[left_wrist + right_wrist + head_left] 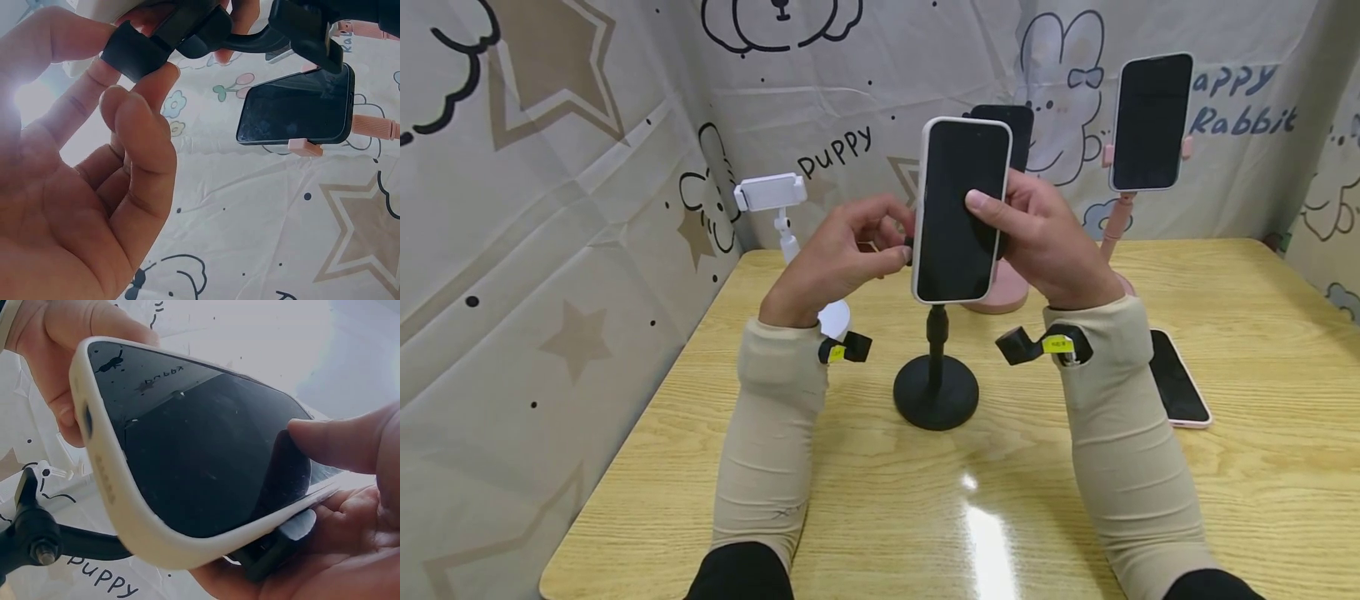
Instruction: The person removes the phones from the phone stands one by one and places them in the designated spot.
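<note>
A phone in a white case (962, 208) stands upright, screen toward me, at the top of a black phone stand (936, 392). My right hand (1048, 242) grips the phone's right side, its thumb pressing on the screen and its fingers behind. In the right wrist view, part of the stand's black clamp (269, 556) shows under the phone's edge by my right fingers. My left hand (857, 250) is at the phone's left edge. Its thumb and a finger pinch the black end of the clamp (134, 53) in the left wrist view.
Behind to the left is a white phone stand (771, 192). A dark phone (1018, 125) sits behind the white-cased one, above a pink base (1003, 292). Another phone (1152, 125) is on a pink stand (1117, 225) at right. Beside my right forearm lies a phone (1176, 383).
</note>
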`<state>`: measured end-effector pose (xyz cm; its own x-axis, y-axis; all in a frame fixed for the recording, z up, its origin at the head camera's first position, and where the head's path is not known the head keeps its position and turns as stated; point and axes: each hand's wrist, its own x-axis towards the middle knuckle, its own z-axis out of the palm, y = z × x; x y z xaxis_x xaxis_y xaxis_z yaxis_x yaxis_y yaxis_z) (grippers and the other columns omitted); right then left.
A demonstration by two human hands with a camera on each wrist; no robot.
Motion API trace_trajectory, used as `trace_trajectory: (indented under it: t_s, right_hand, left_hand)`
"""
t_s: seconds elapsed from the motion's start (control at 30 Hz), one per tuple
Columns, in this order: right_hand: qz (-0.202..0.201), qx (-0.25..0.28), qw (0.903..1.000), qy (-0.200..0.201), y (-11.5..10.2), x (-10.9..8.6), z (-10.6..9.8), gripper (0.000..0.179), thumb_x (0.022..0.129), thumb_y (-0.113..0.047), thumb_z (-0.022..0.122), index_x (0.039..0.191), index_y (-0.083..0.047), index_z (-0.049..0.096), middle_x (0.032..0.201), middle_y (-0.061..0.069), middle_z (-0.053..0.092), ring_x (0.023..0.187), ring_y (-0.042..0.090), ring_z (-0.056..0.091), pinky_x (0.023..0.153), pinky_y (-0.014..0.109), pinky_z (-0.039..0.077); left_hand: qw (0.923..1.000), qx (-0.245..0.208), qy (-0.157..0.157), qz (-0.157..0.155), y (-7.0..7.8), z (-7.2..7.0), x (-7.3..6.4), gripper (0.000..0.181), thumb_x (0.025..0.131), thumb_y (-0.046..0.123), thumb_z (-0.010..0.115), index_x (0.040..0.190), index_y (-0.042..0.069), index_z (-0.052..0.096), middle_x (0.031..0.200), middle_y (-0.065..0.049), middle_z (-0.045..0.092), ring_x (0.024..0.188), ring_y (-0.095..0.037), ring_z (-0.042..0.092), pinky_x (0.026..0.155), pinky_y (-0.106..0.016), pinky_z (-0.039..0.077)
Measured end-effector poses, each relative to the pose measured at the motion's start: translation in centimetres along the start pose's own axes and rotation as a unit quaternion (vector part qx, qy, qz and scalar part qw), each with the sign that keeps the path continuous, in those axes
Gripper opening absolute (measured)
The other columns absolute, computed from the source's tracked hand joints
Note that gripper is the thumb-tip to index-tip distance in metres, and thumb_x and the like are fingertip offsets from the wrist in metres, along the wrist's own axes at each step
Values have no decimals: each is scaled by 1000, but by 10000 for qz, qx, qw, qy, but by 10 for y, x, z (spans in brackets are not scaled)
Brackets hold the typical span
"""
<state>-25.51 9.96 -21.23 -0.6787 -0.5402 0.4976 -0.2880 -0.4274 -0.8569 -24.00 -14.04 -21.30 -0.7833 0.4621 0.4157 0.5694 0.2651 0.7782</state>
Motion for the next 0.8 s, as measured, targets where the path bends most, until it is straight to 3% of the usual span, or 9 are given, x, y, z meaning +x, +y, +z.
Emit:
trace_trajectory:
  t_s: [0.4, 0.8]
  right_hand:
    - [-43, -233, 9997, -26, 0, -1, 2, 33, 99, -3, 49, 131, 0, 50, 112, 14, 64, 100, 24, 64, 95, 36, 49]
    - [26, -152, 9997, 192, 4, 2, 9, 32, 98, -4, 53, 130, 1, 53, 112, 17, 64, 96, 25, 64, 91, 34, 51]
  left_hand:
    - [9999, 77, -62, 57, 0, 1, 1, 17, 87, 3, 62, 102, 10, 63, 80, -10, 60, 73, -26, 54, 64, -36, 46]
    - [9992, -66, -340, 194, -4, -5, 0, 18, 90, 8, 64, 108, 10, 62, 87, -9, 64, 74, -28, 56, 64, -37, 48]
